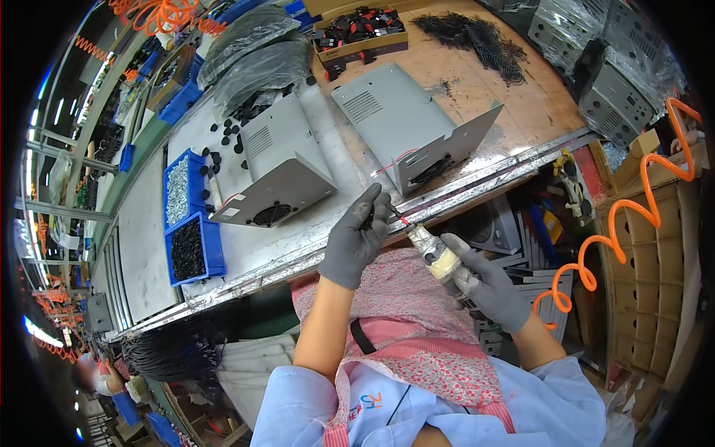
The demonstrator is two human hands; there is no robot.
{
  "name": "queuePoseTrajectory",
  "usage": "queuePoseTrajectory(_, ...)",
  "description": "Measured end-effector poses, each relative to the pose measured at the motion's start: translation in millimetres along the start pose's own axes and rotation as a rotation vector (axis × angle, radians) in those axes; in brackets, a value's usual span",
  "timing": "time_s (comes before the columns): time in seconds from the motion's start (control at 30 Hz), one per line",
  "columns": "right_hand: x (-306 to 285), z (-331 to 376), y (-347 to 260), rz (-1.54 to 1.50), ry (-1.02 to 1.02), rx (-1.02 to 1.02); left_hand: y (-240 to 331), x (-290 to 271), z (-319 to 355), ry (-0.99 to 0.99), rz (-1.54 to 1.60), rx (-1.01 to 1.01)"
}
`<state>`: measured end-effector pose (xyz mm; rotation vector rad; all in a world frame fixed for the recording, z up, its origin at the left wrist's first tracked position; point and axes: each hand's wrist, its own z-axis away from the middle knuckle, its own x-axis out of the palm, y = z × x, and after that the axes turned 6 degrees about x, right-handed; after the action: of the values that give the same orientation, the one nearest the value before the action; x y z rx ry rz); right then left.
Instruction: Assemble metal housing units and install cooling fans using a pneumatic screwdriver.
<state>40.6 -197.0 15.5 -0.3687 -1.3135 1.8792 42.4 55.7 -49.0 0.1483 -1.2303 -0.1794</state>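
My right hand [491, 290], in a grey glove, is wrapped round a pneumatic screwdriver [439, 259] bound with pale tape. Its thin bit points up and left towards my left hand [350, 246], also gloved in grey. The left fingers are curled closed beside the bit's tip; whatever they hold is too small and dark to make out. Just beyond my hands, two bent grey sheet-metal housings stand on the bench: the left housing [287, 141] has a black fan [273, 214] on its near panel, and the right housing [395, 108] has a red wire [406, 155] at its edge.
Left of the housings sit a blue bin of silver screws [177, 191] and a blue bin of black screws [188, 249]. A carton of black and red parts [361, 33] and a heap of black wires [477, 41] lie farther back. An orange coiled hose [588, 276] hangs at right.
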Motion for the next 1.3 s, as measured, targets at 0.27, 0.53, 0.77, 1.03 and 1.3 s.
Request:
queuePoseTrajectory(0.27,5.6,-8.0,8.5,0.109,-0.008,-0.055,-0.9,-7.5,6.1,-0.196,-0.084,-0.010)
queuePoseTrajectory(0.53,4.3,-5.8,2.3,-0.031,-0.030,0.048,-4.8,20.9,13.6,-0.100,-0.377,0.050)
queuePoseTrajectory(0.77,8.3,-7.8,7.8,0.130,0.050,-0.137,-9.5,26.1,9.0,-0.063,-0.450,0.075)
queuePoseTrajectory(1.03,6.6,-5.3,9.5,0.077,0.008,-0.082,-11.8,31.9,8.5,-0.025,-0.667,0.149)
queuePoseTrajectory(1.3,-1.2,-2.9,3.6,-0.126,-0.085,0.074,-10.8,38.6,14.4,-0.027,-0.954,0.244)
